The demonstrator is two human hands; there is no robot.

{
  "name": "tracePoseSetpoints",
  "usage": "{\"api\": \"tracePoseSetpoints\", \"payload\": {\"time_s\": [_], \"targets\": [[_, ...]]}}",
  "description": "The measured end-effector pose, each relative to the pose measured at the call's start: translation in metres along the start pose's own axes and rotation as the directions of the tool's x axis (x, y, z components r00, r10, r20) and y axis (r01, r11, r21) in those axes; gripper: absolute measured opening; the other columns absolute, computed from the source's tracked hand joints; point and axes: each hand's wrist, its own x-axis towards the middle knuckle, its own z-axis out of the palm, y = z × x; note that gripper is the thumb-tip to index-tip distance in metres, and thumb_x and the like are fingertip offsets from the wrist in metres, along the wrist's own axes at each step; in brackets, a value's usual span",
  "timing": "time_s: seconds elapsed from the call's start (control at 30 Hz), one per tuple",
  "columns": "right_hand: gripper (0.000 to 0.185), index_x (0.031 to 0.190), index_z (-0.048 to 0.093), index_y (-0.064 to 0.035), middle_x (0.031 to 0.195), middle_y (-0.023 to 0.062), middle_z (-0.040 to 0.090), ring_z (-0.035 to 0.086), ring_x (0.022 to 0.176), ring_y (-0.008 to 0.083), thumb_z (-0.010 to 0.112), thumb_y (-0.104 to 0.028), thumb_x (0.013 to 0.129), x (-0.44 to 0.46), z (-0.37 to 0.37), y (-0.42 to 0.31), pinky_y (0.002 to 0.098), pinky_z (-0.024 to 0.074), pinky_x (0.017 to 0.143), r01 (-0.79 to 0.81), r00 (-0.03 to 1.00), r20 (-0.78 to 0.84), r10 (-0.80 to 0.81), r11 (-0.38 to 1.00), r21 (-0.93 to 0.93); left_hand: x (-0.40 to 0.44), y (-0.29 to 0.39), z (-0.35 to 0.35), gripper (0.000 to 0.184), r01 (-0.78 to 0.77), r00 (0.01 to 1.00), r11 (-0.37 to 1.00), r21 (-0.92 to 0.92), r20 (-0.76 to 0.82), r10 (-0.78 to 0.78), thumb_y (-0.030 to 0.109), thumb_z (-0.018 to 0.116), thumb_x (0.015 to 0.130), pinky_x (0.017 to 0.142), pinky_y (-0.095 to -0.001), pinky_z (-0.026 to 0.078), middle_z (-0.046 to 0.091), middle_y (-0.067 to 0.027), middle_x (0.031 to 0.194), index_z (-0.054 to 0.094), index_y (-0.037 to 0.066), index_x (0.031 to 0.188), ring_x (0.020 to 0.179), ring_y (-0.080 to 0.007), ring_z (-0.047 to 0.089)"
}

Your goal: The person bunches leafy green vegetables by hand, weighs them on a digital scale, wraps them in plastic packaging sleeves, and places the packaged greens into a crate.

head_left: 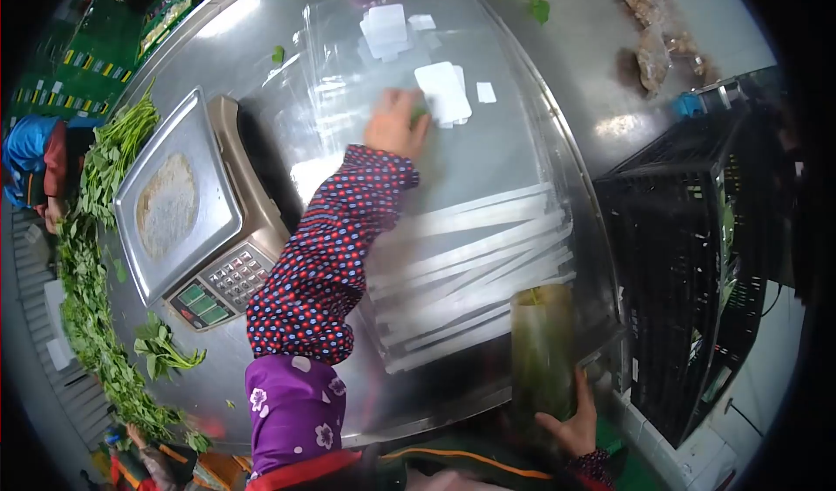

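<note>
My left hand (396,125) reaches over the metal table, beside a stack of white cards (445,93). Its fingers are curled, with a bit of green near the fingertips; what they hold, if anything, is unclear. At the lower right my right hand (573,421) is around the lower part of a clear plastic-wrapped bundle of greens (542,338), whose open end points up and away. Between the hands, flat clear bags with white strips (470,256) lie in an overlapping pile. More white cards (384,29) lie farther back on clear plastic.
A scale (178,195) stands on the left, with a long heap of leafy greens (91,273) beyond it. Black crates (679,247) are stacked at the right. Another person's hand (54,214) is at the far left; another worker is at the lower left.
</note>
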Motion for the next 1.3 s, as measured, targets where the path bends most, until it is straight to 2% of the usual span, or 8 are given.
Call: {"api": "tracePoseSetpoints", "payload": {"time_s": [0.13, 0.2, 0.37, 0.63, 0.73, 0.8, 1.0, 1.3], "targets": [[0.096, 0.133, 0.029, -0.0061, 0.121, 0.0232, 0.042, 0.043, 0.112, 0.0377, 0.079, -0.025, 0.052, 0.0, 0.0, 0.002, 0.0398, 0.0384, 0.092, -0.021, 0.999, 0.034, 0.02, 0.999, 0.036, -0.003, -0.042, -0.043, 0.028, 0.128, 0.976, 0.987, 0.094, 0.164, -0.142, 0.019, 0.059, 0.079, 0.079, -0.0367, 0.044, 0.057, -0.0177, 0.097, 0.058, 0.005, 0.103, 0.087, -0.0303, 0.056], [0.095, 0.133, 0.03, -0.0066, 0.121, 0.0234, 0.042, 0.044, 0.111, 0.0372, 0.078, -0.025, 0.053, -0.003, 0.002, 0.001, 0.0398, 0.0388, 0.092, 0.018, 1.0, 0.001, -0.018, 0.999, 0.03, 0.024, -0.084, -0.066, 0.038, 0.31, 0.911, 0.928, -0.208, -0.214, -0.352, 0.017, 0.06, 0.078, 0.081, -0.0395, 0.043, 0.055, -0.0191, 0.101, 0.05, 0.002, 0.112, 0.091, -0.0334, 0.054], [0.096, 0.135, 0.029, -0.0127, 0.12, 0.0231, 0.043, 0.045, 0.11, 0.0371, 0.077, -0.025, 0.054, -0.005, 0.0, -0.004, 0.0398, 0.0386, 0.092, -0.004, 1.0, -0.011, 0.005, 0.999, 0.039, -0.047, -0.007, -0.057, 0.052, -0.442, 0.897, 0.896, 0.036, 0.013, 0.442, 0.016, 0.069, 0.068, 0.081, -0.045, 0.041, 0.052, -0.0172, 0.106, 0.049, 0.005, 0.114, 0.096, -0.0356, 0.05], [0.096, 0.135, 0.029, -0.0142, 0.123, 0.0197, 0.045, 0.045, 0.113, 0.0325, 0.078, -0.018, 0.052, -0.019, 0.0, 0.004, 0.0376, 0.0374, 0.094, 0.087, 0.994, -0.072, -0.077, 0.985, 0.15, -0.093, -0.01, -0.029, 0.015, -0.008, 0.952, 0.982, -0.188, 0.299, 0.065, 0.017, 0.063, 0.073, 0.074, -0.0354, 0.045, 0.061, -0.0115, 0.077, 0.066, 0.005, 0.082, 0.077, -0.0275, 0.056], [0.093, 0.135, 0.029, -0.0144, 0.123, 0.0181, 0.046, 0.046, 0.113, 0.0315, 0.077, -0.018, 0.054, -0.039, -0.003, -0.002, 0.0365, 0.0376, 0.094, 0.187, 0.971, -0.176, -0.162, 0.973, 0.136, -0.127, 0.006, -0.031, 0.029, -0.444, 0.874, 0.868, 0.221, 0.321, 0.365, 0.015, 0.064, 0.069, 0.075, -0.0369, 0.044, 0.06, -0.013, 0.087, 0.062, 0.004, 0.095, 0.082, -0.03, 0.054], [0.092, 0.135, 0.03, -0.0146, 0.123, 0.0176, 0.047, 0.046, 0.112, 0.0318, 0.076, -0.018, 0.055, -0.065, 0.004, 0.001, 0.0361, 0.0383, 0.093, 0.173, 0.957, -0.251, -0.148, 0.981, 0.082, -0.176, 0.05, -0.046, 0.043, -0.518, 0.834, 0.851, -0.084, 0.172, 0.524, 0.015, 0.066, 0.061, 0.074, -0.0374, 0.042, 0.055, -0.0125, 0.097, 0.055, 0.005, 0.102, 0.089, -0.0288, 0.052], [0.089, 0.133, 0.033, -0.0178, 0.112, 0.0134, 0.05, 0.05, 0.105, 0.0311, 0.075, -0.018, 0.055, -0.112, 0.031, 0.008, 0.0373, 0.043, 0.086, 0.197, 0.952, -0.224, -0.211, 0.977, -0.083, -0.232, 0.08, -0.032, 0.039, -0.478, 0.803, 0.856, 0.197, 0.494, 0.334, 0.016, 0.064, 0.062, 0.075, -0.0352, 0.038, 0.052, -0.0093, 0.099, 0.053, 0.01, 0.098, 0.092, -0.0241, 0.051], [0.087, 0.135, 0.028, -0.0217, 0.114, 0.0141, 0.048, 0.051, 0.1, 0.0322, 0.072, -0.024, 0.059, -0.085, 0.049, -0.035, 0.0402, 0.0446, 0.081, 0.203, 0.946, -0.235, -0.223, 0.973, -0.105, -0.23, 0.133, -0.062, 0.019, -0.489, 0.872, 0.863, -0.13, -0.087, 0.481, 0.009, 0.059, 0.072, 0.057, -0.0358, 0.046, 0.054, -0.0096, 0.08, 0.061, 0.011, 0.09, 0.068, -0.0263, 0.056]]}}
